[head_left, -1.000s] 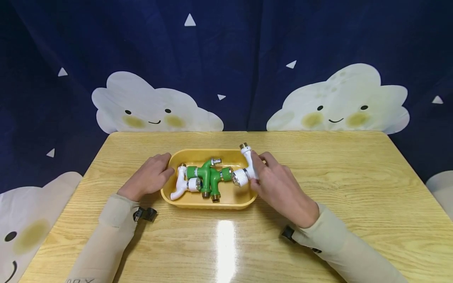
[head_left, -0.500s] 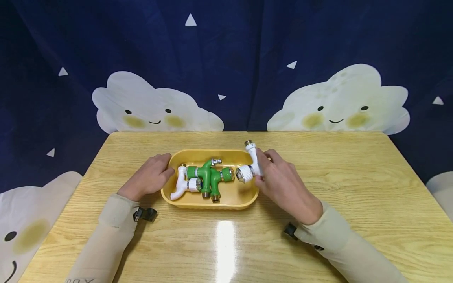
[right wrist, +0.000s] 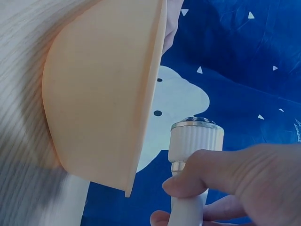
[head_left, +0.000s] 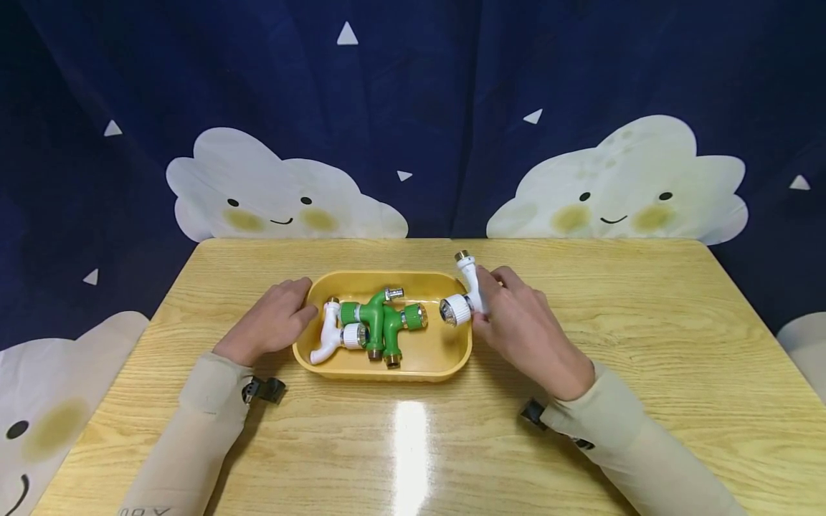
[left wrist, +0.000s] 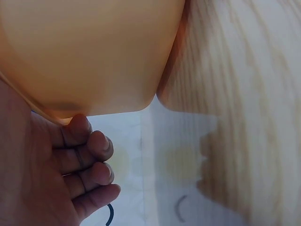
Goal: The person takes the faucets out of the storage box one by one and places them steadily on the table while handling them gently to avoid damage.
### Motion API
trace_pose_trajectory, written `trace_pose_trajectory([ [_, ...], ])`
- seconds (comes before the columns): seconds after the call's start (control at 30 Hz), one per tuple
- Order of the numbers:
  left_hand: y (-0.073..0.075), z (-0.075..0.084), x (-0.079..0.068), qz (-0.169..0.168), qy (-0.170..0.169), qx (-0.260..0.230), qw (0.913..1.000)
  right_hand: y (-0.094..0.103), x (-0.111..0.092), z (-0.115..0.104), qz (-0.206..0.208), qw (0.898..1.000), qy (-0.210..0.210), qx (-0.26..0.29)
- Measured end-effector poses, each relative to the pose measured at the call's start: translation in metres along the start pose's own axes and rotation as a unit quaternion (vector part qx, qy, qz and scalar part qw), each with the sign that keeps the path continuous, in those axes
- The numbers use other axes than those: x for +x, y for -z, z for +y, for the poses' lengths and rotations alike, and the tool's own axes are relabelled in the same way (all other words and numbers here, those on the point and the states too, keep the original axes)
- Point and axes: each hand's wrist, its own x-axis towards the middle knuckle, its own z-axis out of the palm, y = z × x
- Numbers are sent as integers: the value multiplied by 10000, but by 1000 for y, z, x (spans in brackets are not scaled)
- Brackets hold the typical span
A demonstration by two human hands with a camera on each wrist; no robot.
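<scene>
Over the right end of a yellow plastic basin (head_left: 445,355), my right hand (head_left: 525,333) grips a white tap (head_left: 457,309) by its body. Its brass threaded end points up and away; its ribbed knob faces left. In the right wrist view the thumb lies across the tap (right wrist: 195,146) just below the knob, at a level beside the basin's rim. At the basin's left end my left hand (head_left: 267,322) holds the rim, fingers curled at it in the left wrist view. Inside lie another white tap (head_left: 330,333) and two green taps (head_left: 374,319), partly overlapping.
The basin stands on a light wooden table (head_left: 613,322), whose surface extends on both sides and in front. A dark blue curtain (head_left: 445,107) with printed clouds hangs behind the table's far edge. Small black cameras (head_left: 264,390) sit at both wrists.
My right hand has moved a little right and away, carrying the white tap from above the basin's inside towards its right rim. The left hand and the other taps stay put.
</scene>
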Motion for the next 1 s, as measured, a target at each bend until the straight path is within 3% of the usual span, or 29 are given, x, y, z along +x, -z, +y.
trace_pose_trajectory([
  [1.0,-1,0,1,64,-52,3,10000,-2,6,15,-300,9989,-343,-117],
])
